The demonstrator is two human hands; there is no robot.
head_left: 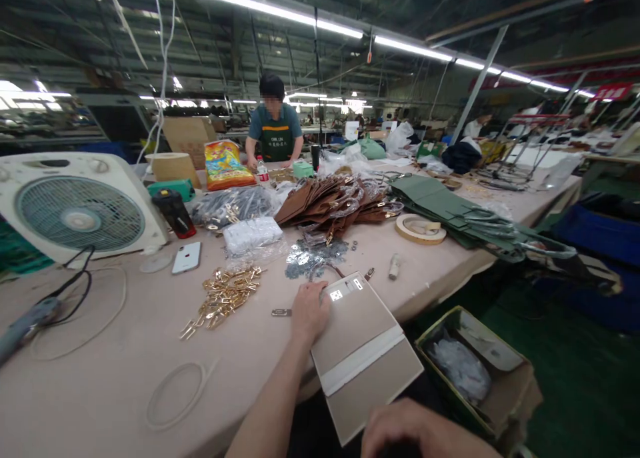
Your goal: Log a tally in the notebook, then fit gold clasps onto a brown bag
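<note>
A flat beige bag panel (363, 341) with a pale strip across it lies tilted over the table's front edge. My left hand (310, 309) grips its upper left edge, fingers bent over the border. Two small metal plates (336, 295) sit near the panel's top, and a brown strap loop (325, 268) shows beyond it. By the panel's lower edge is my right hand (403, 428), curled and somewhat blurred; its fingertips are hidden, so what it holds cannot be made out. A metal-tipped tab (281, 313) sticks out left of my left hand.
Gold buckles (223, 298), silver plates (313, 257), a phone (187, 258) and a tape roll (420, 229) lie on the table. Brown bag pieces (330, 205) and green ones (445, 208) are piled behind. A fan (77, 208) stands left, an open carton (475, 371) right. A co-worker (275, 128) stands opposite.
</note>
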